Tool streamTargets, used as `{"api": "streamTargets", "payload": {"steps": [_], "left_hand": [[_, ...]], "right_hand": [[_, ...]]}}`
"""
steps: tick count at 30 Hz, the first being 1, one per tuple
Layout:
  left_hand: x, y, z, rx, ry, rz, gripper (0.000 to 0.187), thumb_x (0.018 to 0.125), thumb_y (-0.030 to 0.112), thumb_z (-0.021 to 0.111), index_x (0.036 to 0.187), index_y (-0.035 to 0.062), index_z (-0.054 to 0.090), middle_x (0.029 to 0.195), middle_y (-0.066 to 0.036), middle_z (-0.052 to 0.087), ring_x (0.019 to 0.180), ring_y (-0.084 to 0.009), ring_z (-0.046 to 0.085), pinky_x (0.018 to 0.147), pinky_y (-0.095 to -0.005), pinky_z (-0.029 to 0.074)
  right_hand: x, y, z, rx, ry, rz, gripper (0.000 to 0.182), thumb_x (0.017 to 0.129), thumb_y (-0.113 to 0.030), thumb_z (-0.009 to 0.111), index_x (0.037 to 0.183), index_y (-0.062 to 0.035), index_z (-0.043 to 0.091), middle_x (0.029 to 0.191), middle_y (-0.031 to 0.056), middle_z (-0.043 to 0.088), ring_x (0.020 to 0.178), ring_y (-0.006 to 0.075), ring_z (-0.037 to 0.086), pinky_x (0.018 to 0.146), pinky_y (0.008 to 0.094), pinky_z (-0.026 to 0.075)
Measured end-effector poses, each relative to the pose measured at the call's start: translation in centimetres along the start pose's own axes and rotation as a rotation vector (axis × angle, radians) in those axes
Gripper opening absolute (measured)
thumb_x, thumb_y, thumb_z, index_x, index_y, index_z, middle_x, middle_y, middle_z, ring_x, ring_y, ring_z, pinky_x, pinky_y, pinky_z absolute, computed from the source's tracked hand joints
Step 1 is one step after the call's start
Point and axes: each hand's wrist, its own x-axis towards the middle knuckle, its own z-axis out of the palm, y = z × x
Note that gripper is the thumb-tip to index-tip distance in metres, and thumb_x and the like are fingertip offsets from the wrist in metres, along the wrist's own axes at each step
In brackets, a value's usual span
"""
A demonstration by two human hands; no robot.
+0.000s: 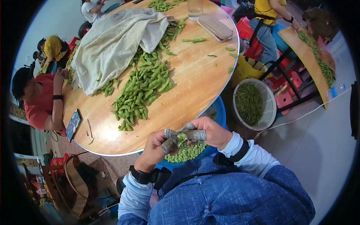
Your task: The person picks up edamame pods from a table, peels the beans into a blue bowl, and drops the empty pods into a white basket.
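Both hands meet over a blue basin (223, 114) in my lap that holds shelled green beans (185, 153). Between the wrapped fingertips of my left hand (159, 144) and my right hand (204, 133) is a green pod (181, 138), pinched from both sides. Grey coverings are on the thumbs and forefingers. Just beyond my hands, a long heap of green pods (140, 90) lies on the round wooden table (195, 78). A pale cloth (108, 48) covers part of the heap.
A white basket (270, 101) of green pods or hulls stands on the floor at right. On the table are a glass (195, 9), a brown case (215, 28) and a phone (74, 123). A person in red (41, 97) sits at left; others work farther off.
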Motion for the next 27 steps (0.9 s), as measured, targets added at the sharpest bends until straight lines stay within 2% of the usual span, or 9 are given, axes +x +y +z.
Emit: {"api": "streamTargets", "payload": {"steps": [6,9,12,15,17,19,23,26,27], "left_hand": [[-0.2,-0.2,1.5,0.093,0.132,0.078,0.015,0.080,0.004,0.056,0.094,-0.0011,0.055,0.072,-0.004,0.060,0.065,-0.0098,0.056,0.059,-0.0211,0.045],[0.0,-1.7,1.4,0.283,0.235,0.159,0.020,0.077,0.007,0.062,0.094,-0.0021,0.056,0.079,-0.005,0.061,0.069,-0.0096,0.056,0.060,-0.0224,0.046],[0.0,-1.8,1.4,0.515,0.300,0.246,0.018,0.076,0.002,0.060,0.093,-0.0032,0.056,0.079,-0.005,0.061,0.070,-0.0104,0.057,0.062,-0.0239,0.046],[0.1,-1.3,1.8,0.588,0.315,0.276,0.022,0.069,0.002,0.064,0.089,-0.0045,0.056,0.075,-0.015,0.061,0.070,-0.0205,0.061,0.061,-0.0282,0.047],[0.0,-0.8,2.2,0.672,0.322,0.259,0.022,0.068,0.002,0.063,0.088,-0.0039,0.056,0.074,-0.018,0.060,0.069,-0.0260,0.061,0.060,-0.0305,0.047],[0.0,-0.3,2.5,0.795,0.308,0.284,0.025,0.065,-0.001,0.060,0.090,-0.0033,0.055,0.073,-0.020,0.058,0.069,-0.0345,0.058,0.059,-0.0352,0.046],[0.1,-1.5,1.6,0.964,0.321,0.423,0.032,0.062,-0.004,0.058,0.094,-0.0030,0.053,0.073,-0.020,0.056,0.068,-0.0369,0.056,0.057,-0.0385,0.045],[0.3,-2.0,1.3,0.996,0.331,0.479,0.033,0.061,-0.004,0.058,0.094,-0.0029,0.052,0.075,-0.021,0.056,0.068,-0.0377,0.055,0.058,-0.0395,0.045],[0.2,-2.1,1.3,0.994,0.330,0.496,0.032,0.062,-0.003,0.058,0.093,-0.0029,0.052,0.076,-0.021,0.056,0.068,-0.0377,0.055,0.058,-0.0395,0.045]], "right_hand": [[0.0,-1.0,0.7,-0.159,0.122,-0.006,0.008,0.080,-0.008,0.056,0.084,-0.0023,0.058,0.073,-0.0033,0.056,0.066,0.0034,0.049,0.059,0.0182,0.039],[0.1,-1.1,1.3,-0.202,0.184,-0.044,0.008,0.080,-0.006,0.054,0.085,-0.0007,0.058,0.074,-0.0032,0.055,0.068,0.0034,0.048,0.060,0.0197,0.040],[0.4,-0.5,1.2,-0.270,0.206,-0.077,0.009,0.079,-0.003,0.053,0.086,0.0008,0.058,0.075,-0.0031,0.055,0.070,0.0036,0.046,0.063,0.0209,0.040],[0.2,-1.0,1.9,-0.276,0.211,-0.015,0.009,0.079,-0.002,0.053,0.086,0.0014,0.057,0.075,-0.0030,0.055,0.070,0.0042,0.046,0.064,0.0216,0.040],[0.3,-1.1,1.8,-0.310,0.225,0.017,0.009,0.078,-0.002,0.053,0.085,0.0014,0.057,0.075,-0.0026,0.055,0.070,0.0049,0.047,0.064,0.0221,0.041],[0.5,0.0,1.4,-0.323,0.224,-0.076,0.009,0.078,-0.003,0.054,0.085,0.0014,0.058,0.075,-0.0024,0.055,0.071,0.0048,0.046,0.064,0.0222,0.041],[0.7,-0.1,1.6,-0.422,0.232,-0.117,0.009,0.077,-0.002,0.054,0.084,0.0010,0.058,0.075,-0.0023,0.056,0.071,0.0046,0.046,0.064,0.0225,0.041],[0.9,0.2,1.6,-0.352,0.191,-0.136,0.012,0.077,-0.002,0.054,0.087,0.0006,0.058,0.077,-0.0016,0.057,0.073,0.0051,0.048,0.067,0.0231,0.041],[0.9,0.3,1.6,-0.361,0.198,-0.079,0.013,0.077,-0.002,0.053,0.089,0.0006,0.058,0.080,-0.0011,0.058,0.075,0.0053,0.048,0.068,0.0233,0.041]]}}
